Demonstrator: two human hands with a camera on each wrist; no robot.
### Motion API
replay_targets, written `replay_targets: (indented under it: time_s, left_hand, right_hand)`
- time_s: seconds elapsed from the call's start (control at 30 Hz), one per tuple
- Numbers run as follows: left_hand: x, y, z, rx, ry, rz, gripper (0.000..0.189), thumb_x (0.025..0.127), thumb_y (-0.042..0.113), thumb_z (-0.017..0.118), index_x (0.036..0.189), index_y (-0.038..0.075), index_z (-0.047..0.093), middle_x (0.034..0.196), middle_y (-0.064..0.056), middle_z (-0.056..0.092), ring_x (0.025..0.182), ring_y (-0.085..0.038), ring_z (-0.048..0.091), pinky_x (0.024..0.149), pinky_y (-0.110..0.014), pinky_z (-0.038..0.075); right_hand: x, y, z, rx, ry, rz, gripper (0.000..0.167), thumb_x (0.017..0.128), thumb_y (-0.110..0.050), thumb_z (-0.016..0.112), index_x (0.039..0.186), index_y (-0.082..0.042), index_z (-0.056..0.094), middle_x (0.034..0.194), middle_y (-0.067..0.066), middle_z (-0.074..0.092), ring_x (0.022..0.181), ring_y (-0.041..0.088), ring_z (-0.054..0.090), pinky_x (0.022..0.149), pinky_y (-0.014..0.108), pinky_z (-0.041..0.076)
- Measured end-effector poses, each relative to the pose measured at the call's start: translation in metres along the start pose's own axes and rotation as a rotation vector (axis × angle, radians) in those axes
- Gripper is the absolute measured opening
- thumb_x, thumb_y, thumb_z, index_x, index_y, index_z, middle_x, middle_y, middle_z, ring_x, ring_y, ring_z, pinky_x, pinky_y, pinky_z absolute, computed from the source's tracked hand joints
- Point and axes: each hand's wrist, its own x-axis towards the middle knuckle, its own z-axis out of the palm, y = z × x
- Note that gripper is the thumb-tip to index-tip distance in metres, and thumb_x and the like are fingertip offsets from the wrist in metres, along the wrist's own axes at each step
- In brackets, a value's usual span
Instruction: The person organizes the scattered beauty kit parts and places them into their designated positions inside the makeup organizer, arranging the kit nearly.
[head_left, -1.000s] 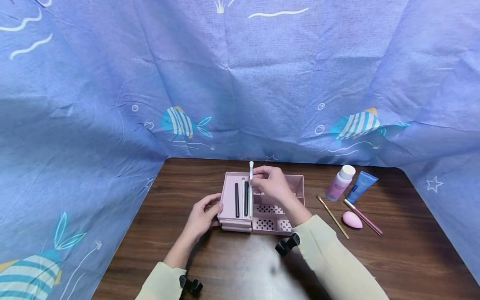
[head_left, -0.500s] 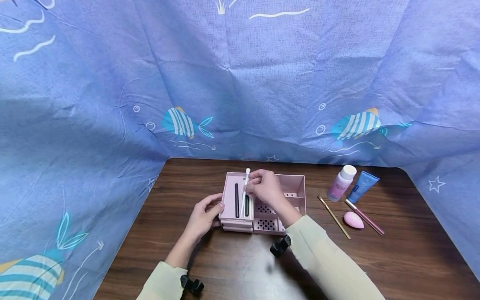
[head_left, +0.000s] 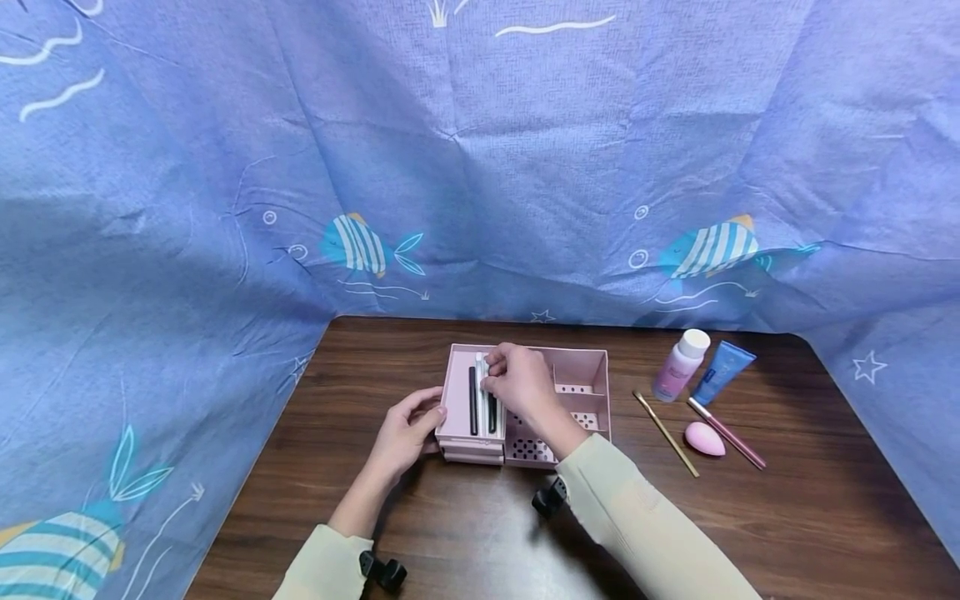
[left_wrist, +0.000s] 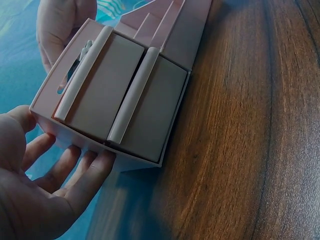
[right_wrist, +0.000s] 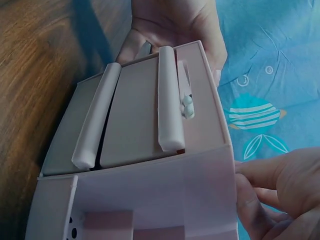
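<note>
A pale pink organizer (head_left: pixel 457 379) stands on the table, with two drawers (left_wrist: pixel 105 85) in its left part and pens lying in the shallow tray on top. My left hand (head_left: pixel 402 432) rests its fingers against the organizer's left side, thumb by the top front corner. In the left wrist view its fingertips (left_wrist: pixel 102 162) press the side wall. My right hand (head_left: pixel 521 379) pinches a slim white stick (head_left: pixel 480 371) with a rounded tip, low in the tray. The stick lies between a black pen (head_left: pixel 473 400) and another dark pen (head_left: pixel 492 412).
The organizer's right part has open compartments (head_left: pixel 581 367) with perforated floors. To its right lie a thin gold brush (head_left: pixel 666 435), a pink makeup sponge (head_left: pixel 705 439) and a dark pink brush (head_left: pixel 727 433). A white-capped bottle (head_left: pixel 680 367) and a blue tube (head_left: pixel 722 372) are behind them.
My right hand has moved left and down with the white stick, which went from above the tray's right side to lying beside the black pen. My left hand has stayed put.
</note>
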Motion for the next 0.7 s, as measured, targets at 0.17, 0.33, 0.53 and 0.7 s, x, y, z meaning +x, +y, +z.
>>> replay_targets:
  time_s: [0.17,0.33,0.53,0.7]
  left_hand:
    - [0.0,0.0,0.0,0.008,0.001,0.01,0.039,0.1,0.012,0.066,0.139,0.009,0.063,0.129,-0.022,0.062,0.098,-0.018,0.067,0.069,-0.043,0.066]
    - [0.0,0.0,-0.001,-0.008,-0.007,0.005,0.039,0.1,0.011,0.066,0.139,0.009,0.063,0.13,-0.022,0.062,0.099,-0.02,0.067,0.069,-0.045,0.066]
    - [0.0,0.003,-0.001,-0.02,-0.011,0.002,0.039,0.1,0.012,0.066,0.139,0.009,0.063,0.13,-0.021,0.063,0.101,-0.022,0.067,0.07,-0.046,0.066]
    - [0.0,0.002,-0.001,-0.025,-0.011,-0.001,0.039,0.1,0.011,0.066,0.139,0.009,0.063,0.13,-0.021,0.063,0.099,-0.021,0.067,0.07,-0.046,0.066]
  right_hand:
    - [-0.001,0.005,0.002,0.042,0.01,-0.011,0.023,0.076,-0.014,0.088,0.095,-0.012,0.076,0.08,-0.007,0.074,0.071,0.007,0.067,0.078,0.034,0.058]
    - [-0.002,0.009,0.001,0.091,0.002,-0.012,0.021,0.079,-0.015,0.087,0.096,-0.012,0.077,0.08,-0.007,0.074,0.07,0.006,0.067,0.077,0.033,0.059]
    - [-0.004,0.011,-0.002,0.143,-0.014,-0.009,0.022,0.081,-0.017,0.087,0.099,-0.011,0.077,0.083,-0.005,0.075,0.071,0.007,0.067,0.072,0.03,0.059]
    - [-0.006,0.014,-0.004,0.187,-0.046,-0.033,0.025,0.081,-0.016,0.086,0.103,-0.009,0.076,0.087,-0.003,0.077,0.073,0.009,0.069,0.07,0.028,0.061]
